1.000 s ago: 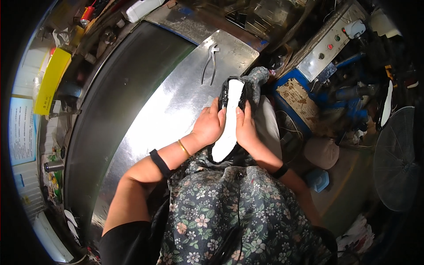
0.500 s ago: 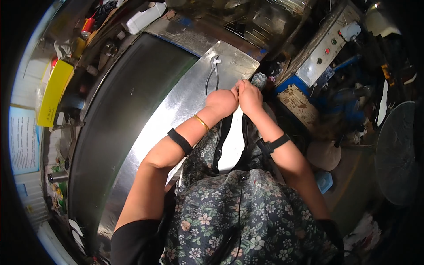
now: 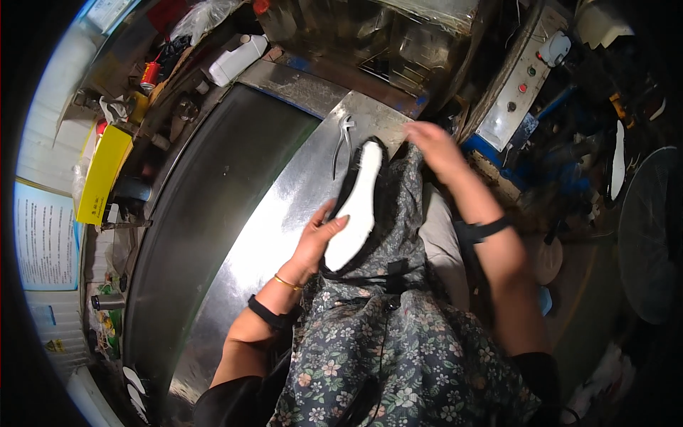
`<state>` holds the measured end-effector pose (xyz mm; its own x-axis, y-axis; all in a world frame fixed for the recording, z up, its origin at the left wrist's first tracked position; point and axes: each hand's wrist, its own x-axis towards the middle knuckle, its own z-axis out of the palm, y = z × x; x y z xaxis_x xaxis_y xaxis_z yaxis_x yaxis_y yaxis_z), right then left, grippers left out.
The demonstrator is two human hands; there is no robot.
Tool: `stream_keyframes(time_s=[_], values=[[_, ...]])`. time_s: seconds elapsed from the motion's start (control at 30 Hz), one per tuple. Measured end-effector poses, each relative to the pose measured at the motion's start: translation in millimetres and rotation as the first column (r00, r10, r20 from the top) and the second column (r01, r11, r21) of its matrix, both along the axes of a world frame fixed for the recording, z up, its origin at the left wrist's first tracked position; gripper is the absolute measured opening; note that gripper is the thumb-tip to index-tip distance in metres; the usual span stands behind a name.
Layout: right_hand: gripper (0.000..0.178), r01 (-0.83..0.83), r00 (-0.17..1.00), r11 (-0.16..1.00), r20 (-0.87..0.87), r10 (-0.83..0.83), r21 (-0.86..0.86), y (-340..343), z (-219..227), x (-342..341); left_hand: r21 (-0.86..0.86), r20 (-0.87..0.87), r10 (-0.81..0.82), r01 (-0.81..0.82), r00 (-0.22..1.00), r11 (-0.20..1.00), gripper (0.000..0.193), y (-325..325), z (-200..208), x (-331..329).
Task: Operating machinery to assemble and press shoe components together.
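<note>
My left hand (image 3: 311, 238) grips a shoe upper (image 3: 345, 191) by its wide near end, thumb over the edge. Black material rims the white sole-shaped insole (image 3: 356, 206), which faces up. The piece lies tilted over the lap edge of the metal plate, its narrow end pointing away from me. My right hand (image 3: 435, 148) is off the shoe, near the plate's far right corner; its fingers are blurred by motion. Steel pincers (image 3: 343, 147) rest on the shiny metal plate (image 3: 284, 185), left of the shoe's narrow end.
A dark conveyor belt (image 3: 213, 181) curves along the left, beside the plate. Beyond it sit a white plastic jug (image 3: 238, 60), a red can (image 3: 150, 75) and a yellow box (image 3: 103, 174). A control panel with buttons (image 3: 519, 89) stands at the right, a round mesh fan guard (image 3: 647, 235) farther right.
Both hands were together at the shoe's far end. The right hand has let go and moved right; the left now holds the near end, and the shoe has shifted left and tilted.
</note>
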<state>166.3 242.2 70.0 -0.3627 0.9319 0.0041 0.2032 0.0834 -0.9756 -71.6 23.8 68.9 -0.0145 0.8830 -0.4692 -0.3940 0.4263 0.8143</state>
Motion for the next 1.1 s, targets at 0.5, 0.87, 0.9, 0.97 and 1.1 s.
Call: stream_keyframes(time_s=[0.5, 0.87, 0.9, 0.97, 1.1], values=[[0.077, 0.341, 0.071, 0.693, 0.717, -0.693, 0.635, 90.1, 134.0, 420.8, 0.230, -0.973, 0.222, 0.211, 0.061, 0.950, 0.044, -65.0, -37.8, -10.5], [0.060, 0.201, 0.042, 0.450, 0.451, -0.892, 0.870, -4.5, 178.7, 370.6, 0.337, -0.804, -0.100, 0.588, 0.586, 0.735, 0.022, 15.4, 20.1, 72.9], [0.064, 0.147, 0.116, 0.372, 0.358, -0.927, 0.916, -17.1, 172.0, 358.5, 0.340, -0.774, -0.143, 0.595, 0.617, 0.728, 0.022, 24.8, 24.7, 84.1], [0.066, 0.035, 0.265, 0.285, 0.266, -0.927, 0.958, -54.4, 166.5, 320.5, 0.339, -0.744, -0.191, 0.607, 0.641, 0.719, 0.023, 37.2, 36.4, 103.8], [0.062, 0.166, 0.650, 0.381, 0.189, -0.736, 0.910, -116.2, 138.7, 212.0, 0.520, -0.592, -0.175, 0.539, 0.786, 0.663, 0.032, 94.2, 58.7, 151.2]])
